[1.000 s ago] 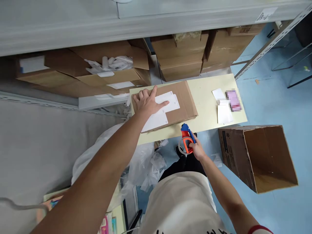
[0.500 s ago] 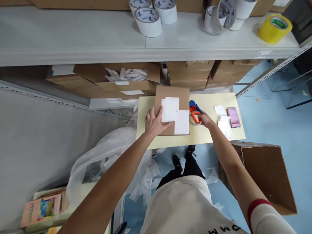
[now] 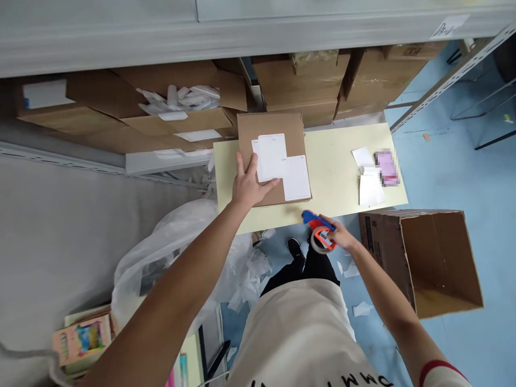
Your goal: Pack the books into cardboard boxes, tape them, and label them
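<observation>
A brown cardboard box (image 3: 269,124) with several white labels (image 3: 297,177) on its top sits on the pale yellow table (image 3: 334,177). My left hand (image 3: 250,185) lies on the box's near left part, fingers spread, the tips at the edge of the labels. In my right hand (image 3: 341,234) is a blue and orange tape dispenser (image 3: 322,236) loaded with a roll of tape. It hangs in the air past the table's front edge, apart from the box, its blue end towards the box.
White papers (image 3: 371,188) and a blurred purple item (image 3: 387,167) lie at the table's right. An open carton (image 3: 443,263) stands on the floor at right. A translucent plastic bag (image 3: 169,236) is at left. Shelving with cartons (image 3: 302,80) runs behind the table.
My right hand has drawn the tape dispenser back from beside the box, towards my body. My left hand stays on the box. The view has tilted down.
</observation>
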`<state>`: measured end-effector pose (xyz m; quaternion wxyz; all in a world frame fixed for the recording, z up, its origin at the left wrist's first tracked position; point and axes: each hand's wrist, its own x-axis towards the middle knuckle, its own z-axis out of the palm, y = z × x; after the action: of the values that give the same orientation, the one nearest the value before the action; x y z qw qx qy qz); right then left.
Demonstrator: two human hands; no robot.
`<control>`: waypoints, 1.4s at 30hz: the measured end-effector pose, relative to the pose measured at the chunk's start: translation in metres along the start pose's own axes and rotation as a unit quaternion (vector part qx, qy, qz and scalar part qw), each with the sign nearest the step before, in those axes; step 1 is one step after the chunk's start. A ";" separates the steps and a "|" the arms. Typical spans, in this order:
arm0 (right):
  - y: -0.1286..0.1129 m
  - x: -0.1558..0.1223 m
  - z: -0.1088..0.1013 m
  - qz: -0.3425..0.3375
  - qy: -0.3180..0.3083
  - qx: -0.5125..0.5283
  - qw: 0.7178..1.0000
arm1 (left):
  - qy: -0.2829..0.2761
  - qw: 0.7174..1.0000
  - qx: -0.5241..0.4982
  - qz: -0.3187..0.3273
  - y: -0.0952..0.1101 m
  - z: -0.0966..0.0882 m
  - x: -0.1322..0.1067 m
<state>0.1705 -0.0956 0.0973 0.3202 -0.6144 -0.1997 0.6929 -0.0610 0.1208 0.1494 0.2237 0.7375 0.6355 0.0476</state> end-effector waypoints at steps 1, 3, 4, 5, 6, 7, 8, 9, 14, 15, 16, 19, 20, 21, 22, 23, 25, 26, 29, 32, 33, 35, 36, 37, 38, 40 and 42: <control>0.010 -0.003 0.013 -0.005 0.001 0.015 1.000 | 0.001 1.000 -0.004 -0.004 0.001 0.000 -0.001; 0.022 -0.002 0.038 -0.021 0.028 0.061 0.998 | 0.001 1.000 -0.011 -0.012 0.005 0.000 -0.003; 0.025 0.001 0.049 -0.033 0.054 0.086 0.994 | -0.001 1.000 -0.012 -0.015 0.006 -0.001 -0.005; 0.025 0.004 0.056 -0.045 0.077 0.110 0.990 | -0.004 1.000 -0.012 -0.019 0.008 -0.002 -0.007; 0.024 0.007 0.061 -0.054 0.097 0.128 0.985 | -0.008 1.000 -0.009 -0.026 0.010 -0.003 -0.009; 0.022 0.010 0.063 -0.060 0.111 0.143 0.982 | -0.011 0.999 -0.004 -0.034 0.011 -0.005 -0.012; 0.019 0.013 0.063 -0.062 0.118 0.154 0.979 | -0.013 0.999 0.004 -0.040 0.013 -0.007 -0.015; 0.014 0.016 0.060 -0.061 0.118 0.162 0.978 | -0.014 0.999 0.015 -0.043 0.014 -0.009 -0.019; -0.035 0.040 0.028 -0.078 0.125 0.167 0.975 | -0.020 0.997 0.077 0.027 0.024 -0.011 -0.038; -0.051 0.049 0.019 -0.079 0.127 0.159 0.976 | -0.015 0.995 0.084 0.045 0.026 -0.011 -0.040; -0.068 0.059 0.009 -0.076 0.129 0.148 0.978 | -0.006 0.994 0.090 0.061 0.028 -0.010 -0.041; -0.120 0.089 -0.020 -0.056 0.124 0.098 0.986 | 0.017 0.989 0.104 0.108 0.030 -0.008 -0.033; -0.134 0.098 -0.029 -0.055 0.111 0.078 0.989 | 0.017 0.987 0.106 0.123 0.030 -0.007 -0.027; -0.146 0.106 -0.037 -0.057 0.093 0.061 0.992 | 0.013 0.984 0.108 0.138 0.030 -0.007 -0.020; -0.156 0.112 -0.043 -0.058 0.074 0.046 0.995 | 0.007 0.982 0.108 0.152 0.030 -0.007 -0.013; -0.162 0.117 -0.048 -0.059 0.056 0.034 0.996 | 0.001 0.981 0.108 0.164 0.030 -0.006 -0.007; -0.164 0.120 -0.055 -0.056 0.029 0.016 0.998 | -0.011 0.978 0.111 0.175 0.031 -0.005 0.003; -0.160 0.118 -0.057 -0.055 0.020 0.007 0.998 | -0.017 0.978 0.114 0.172 0.033 -0.004 0.005; -0.137 0.099 -0.060 -0.045 0.003 -0.020 0.999 | -0.034 0.982 0.123 0.142 0.039 -0.002 0.005; -0.105 0.068 -0.060 -0.020 0.010 -0.042 0.999 | -0.044 0.984 0.123 0.117 0.043 -0.001 -0.001; -0.095 0.057 -0.058 -0.007 0.011 -0.047 0.999 | -0.044 0.985 0.123 0.113 0.043 -0.001 -0.002; -0.080 0.040 -0.054 0.013 0.013 -0.050 0.999 | -0.041 0.986 0.121 0.108 0.043 0.000 -0.004; -0.075 0.034 -0.051 0.018 0.016 -0.049 0.999 | -0.040 0.986 0.119 0.108 0.043 0.000 -0.004; -0.072 0.030 -0.049 0.018 0.023 -0.048 0.998 | -0.040 0.986 0.118 0.110 0.043 0.000 -0.005; -0.072 0.028 -0.049 0.015 0.031 -0.049 0.998 | -0.040 0.986 0.117 0.113 0.043 0.000 -0.004; -0.080 0.028 -0.053 0.012 0.038 -0.067 0.997 | -0.039 0.985 0.115 0.121 0.044 -0.002 -0.004; -0.099 0.032 -0.066 0.018 0.017 -0.110 0.994 | -0.036 0.985 0.112 0.125 0.045 -0.003 -0.004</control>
<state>0.2536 -0.0104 0.1292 0.2414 -0.6612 -0.2582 0.6617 -0.0214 0.1135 0.1703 0.1545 0.8329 0.5309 -0.0227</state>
